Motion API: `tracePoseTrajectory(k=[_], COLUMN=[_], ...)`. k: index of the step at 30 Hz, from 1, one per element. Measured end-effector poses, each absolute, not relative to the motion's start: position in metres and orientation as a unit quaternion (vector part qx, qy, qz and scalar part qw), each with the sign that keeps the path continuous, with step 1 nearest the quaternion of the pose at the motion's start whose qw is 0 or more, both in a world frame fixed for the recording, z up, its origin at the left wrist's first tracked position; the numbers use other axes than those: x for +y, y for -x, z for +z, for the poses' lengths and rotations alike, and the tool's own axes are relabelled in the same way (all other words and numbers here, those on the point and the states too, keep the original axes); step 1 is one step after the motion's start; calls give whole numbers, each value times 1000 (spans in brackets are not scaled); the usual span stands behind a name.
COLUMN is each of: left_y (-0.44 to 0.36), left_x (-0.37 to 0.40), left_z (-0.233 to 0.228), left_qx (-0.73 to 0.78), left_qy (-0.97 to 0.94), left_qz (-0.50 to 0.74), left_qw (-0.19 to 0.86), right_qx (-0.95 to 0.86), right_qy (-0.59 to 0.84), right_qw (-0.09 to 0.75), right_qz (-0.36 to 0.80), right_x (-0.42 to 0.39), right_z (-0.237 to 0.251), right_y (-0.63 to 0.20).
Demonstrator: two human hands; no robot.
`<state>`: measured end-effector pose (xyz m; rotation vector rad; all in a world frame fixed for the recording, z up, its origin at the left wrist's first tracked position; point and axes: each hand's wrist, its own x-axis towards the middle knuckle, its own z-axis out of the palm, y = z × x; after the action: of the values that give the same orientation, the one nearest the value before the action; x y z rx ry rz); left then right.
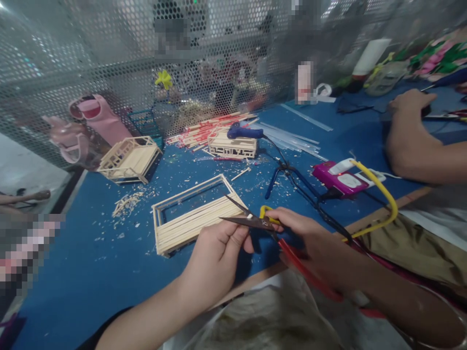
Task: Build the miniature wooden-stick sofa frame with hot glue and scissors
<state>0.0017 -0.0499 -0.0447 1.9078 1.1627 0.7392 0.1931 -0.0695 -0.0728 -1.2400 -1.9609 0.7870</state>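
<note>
My right hand (304, 231) is wrapped round the scissors (301, 265), which have dark blades and red handles. The blades are spread apart and point left, with a small pale bit between them near the pivot. My left hand (221, 250) is closed in a pinch just under the blades; whatever its fingertips hold is too small or hidden to name. Just beyond the left hand, a rectangular frame of pale wooden sticks (193, 218) lies on the blue table (109, 272). Its near half is covered by sticks side by side, and its far half is open.
Two stick-built models (133, 158) (233, 146) stand farther back, with a blue glue gun (246, 132) on one. Loose red and pale sticks (204, 129), clear glue sticks (292, 138) and scraps (127, 201) lie around. A magenta power strip (339, 180) and cables are at right, near another person's arm (412, 138).
</note>
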Motion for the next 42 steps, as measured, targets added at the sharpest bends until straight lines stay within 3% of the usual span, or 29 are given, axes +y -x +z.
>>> tracePoseTrajectory(k=[11, 33, 42], left_y=[-3, -2, -1], left_x=[-54, -51, -48], left_z=[-47, -41, -44], left_qx=[453, 454, 458], left_qy=[-754, -755, -741], left_qz=[331, 268, 316], left_qw=[342, 390, 375], right_qx=[-743, -751, -759], right_qy=[459, 464, 488], right_qw=[318, 323, 303], right_qz=[369, 341, 307], right_x=[-68, -66, -69], right_z=[-74, -66, -66], right_y=[-193, -189, -187])
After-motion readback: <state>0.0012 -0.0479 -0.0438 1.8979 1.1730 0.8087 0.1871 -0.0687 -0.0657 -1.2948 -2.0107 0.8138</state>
